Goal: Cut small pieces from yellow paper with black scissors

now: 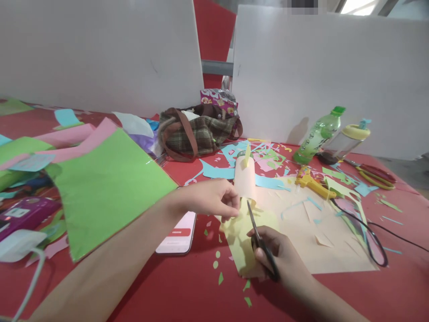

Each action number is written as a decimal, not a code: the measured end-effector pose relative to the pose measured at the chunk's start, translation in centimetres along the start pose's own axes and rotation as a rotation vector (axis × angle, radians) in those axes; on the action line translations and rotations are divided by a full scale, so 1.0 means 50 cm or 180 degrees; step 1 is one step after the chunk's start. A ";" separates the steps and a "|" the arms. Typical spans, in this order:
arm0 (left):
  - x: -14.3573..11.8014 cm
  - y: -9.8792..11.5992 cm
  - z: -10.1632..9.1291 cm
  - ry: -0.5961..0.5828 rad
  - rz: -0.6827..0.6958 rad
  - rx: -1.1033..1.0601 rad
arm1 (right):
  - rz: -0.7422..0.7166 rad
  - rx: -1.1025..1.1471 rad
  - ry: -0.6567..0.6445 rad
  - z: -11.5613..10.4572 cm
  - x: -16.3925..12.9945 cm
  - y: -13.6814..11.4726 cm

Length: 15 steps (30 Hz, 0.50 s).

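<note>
Plainly, black-handled scissors (265,251) tilt over a pale yellow sheet (239,252).

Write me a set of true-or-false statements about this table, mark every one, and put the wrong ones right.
1. The right hand holds the black scissors. True.
2. The left hand grips the glue gun. False: the glue gun lies off to the right, and the left hand's fingers are by the yellow paper.
3. The phone lies on the table with its screen lit. True.
4. The bottle has a red cap. False: its cap is green.
5. The bag is plaid with brown straps. True.
6. The table is white. False: it is red.
</note>
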<state>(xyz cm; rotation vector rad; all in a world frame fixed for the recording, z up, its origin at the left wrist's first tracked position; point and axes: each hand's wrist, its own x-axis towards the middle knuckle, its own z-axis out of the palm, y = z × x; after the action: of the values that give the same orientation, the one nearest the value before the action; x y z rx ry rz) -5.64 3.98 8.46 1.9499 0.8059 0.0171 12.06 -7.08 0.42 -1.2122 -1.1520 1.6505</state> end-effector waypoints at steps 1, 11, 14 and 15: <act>0.000 0.002 0.004 0.0097 0.0016 -0.0057 | -0.0080 0.0064 -0.0040 -0.002 0.000 -0.001; 0.035 0.014 0.100 0.0534 0.0139 -0.0946 | -0.0871 0.0505 0.0748 -0.007 0.008 -0.009; 0.045 0.015 0.126 0.0675 0.0067 -0.0933 | -0.0949 0.0403 0.1031 -0.014 0.012 -0.007; 0.047 0.015 0.132 0.0729 0.0075 -0.0902 | -0.0957 0.0381 0.1089 -0.016 0.012 -0.006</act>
<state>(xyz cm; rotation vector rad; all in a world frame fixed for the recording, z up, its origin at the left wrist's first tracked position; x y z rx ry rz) -1.17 -0.14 4.92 1.7065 0.8777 0.3562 12.70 -6.24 0.42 -1.1293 -0.9526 1.2150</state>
